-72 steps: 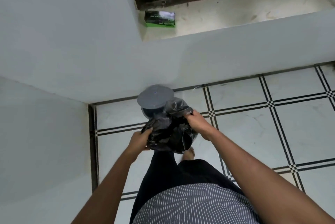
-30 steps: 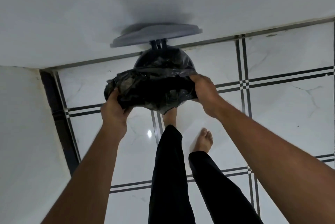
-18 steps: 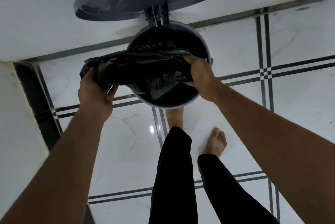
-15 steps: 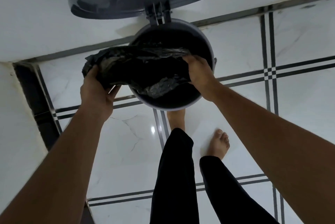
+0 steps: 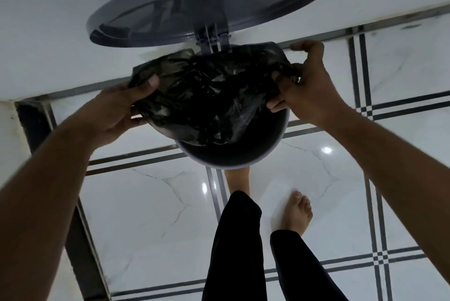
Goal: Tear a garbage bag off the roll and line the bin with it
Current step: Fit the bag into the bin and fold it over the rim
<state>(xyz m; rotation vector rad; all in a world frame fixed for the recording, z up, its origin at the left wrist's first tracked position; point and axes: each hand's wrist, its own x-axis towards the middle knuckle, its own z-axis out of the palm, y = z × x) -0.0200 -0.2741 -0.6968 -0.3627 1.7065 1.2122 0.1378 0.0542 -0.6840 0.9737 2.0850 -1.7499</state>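
A round grey pedal bin (image 5: 233, 158) stands against the wall with its lid (image 5: 207, 0) raised. A crumpled black garbage bag (image 5: 207, 96) is spread over the bin's mouth and hides most of the inside. My left hand (image 5: 117, 108) grips the bag's left edge, thumb on top. At the bin's right rim, my right hand (image 5: 306, 88) pinches the bag's right edge. The roll is out of view.
White wall runs behind the bin, with a dark corner strip (image 5: 34, 118) at the left. Glossy white floor tiles with dark lines lie below. My bare feet (image 5: 297, 213) stand just in front of the bin, one foot partly under its front.
My hands have drawn apart, stretching the bag wider over the bin's mouth. The right hand moved out to the bin's right rim. The view has come closer to the bin.
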